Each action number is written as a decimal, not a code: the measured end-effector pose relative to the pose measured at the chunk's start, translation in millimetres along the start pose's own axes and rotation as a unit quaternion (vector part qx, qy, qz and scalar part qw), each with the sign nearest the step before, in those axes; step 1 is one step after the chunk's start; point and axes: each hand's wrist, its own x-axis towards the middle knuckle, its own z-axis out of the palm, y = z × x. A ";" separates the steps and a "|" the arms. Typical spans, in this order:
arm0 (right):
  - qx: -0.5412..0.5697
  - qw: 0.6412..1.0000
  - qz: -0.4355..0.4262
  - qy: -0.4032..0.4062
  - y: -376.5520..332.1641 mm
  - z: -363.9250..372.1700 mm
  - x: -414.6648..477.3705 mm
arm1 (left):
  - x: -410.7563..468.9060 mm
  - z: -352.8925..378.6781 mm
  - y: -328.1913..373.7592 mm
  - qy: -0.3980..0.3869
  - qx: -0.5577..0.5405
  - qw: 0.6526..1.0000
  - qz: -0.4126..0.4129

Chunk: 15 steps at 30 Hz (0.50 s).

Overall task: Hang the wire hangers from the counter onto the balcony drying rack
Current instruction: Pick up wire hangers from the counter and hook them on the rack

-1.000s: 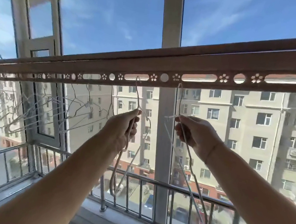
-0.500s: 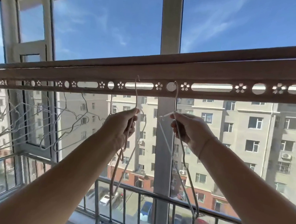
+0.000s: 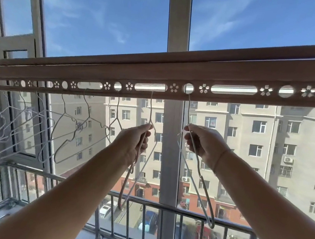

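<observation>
While both wire hangers are up at the drying rack, each hangs edge-on and is held at the neck by one hand. The left hanger has its hook reaching up to the lower edge of a long slot in the rack's perforated strip, and its body drops behind the wrist towards the balcony railing. The right hanger has its hook at a round hole just right of that slot, and its shoulders slant down and to the right. The left hand is raised with the forearm sloping up from the lower left, its grip clenched on the left hanger, thumb and curled fingers pinching the wire just below the twist. The right hand mirrors it, forearm coming up from the lower right, its grip pinching the right hanger's neck between thumb and fingers. Further left, a row of hung hangers dangles from other holes in the strip. Behind the rack stand a white window post, blue sky and pale apartment blocks.
</observation>
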 end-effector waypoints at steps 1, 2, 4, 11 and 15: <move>0.004 1.000 0.000 0.001 0.2 0.2 0.5 | 0.6 -0.5 0.2 -0.002 0.000 1.000 0.000; 0.008 1.000 0.001 0.003 0.6 0.4 1.0 | 1.0 -0.9 0.1 -0.003 0.001 1.000 0.000; 0.011 1.000 0.002 0.005 1.8 0.8 1.3 | 0.9 -1.4 0.1 0.000 0.003 1.000 0.002; -0.036 0.999 -0.024 0.033 24.4 -14.2 -5.6 | -4.6 -20.8 -22.5 -0.011 0.017 1.000 -0.013; -0.100 0.991 -0.037 0.075 55.7 -32.1 -19.0 | -13.9 -41.7 -47.8 0.022 0.011 1.000 -0.015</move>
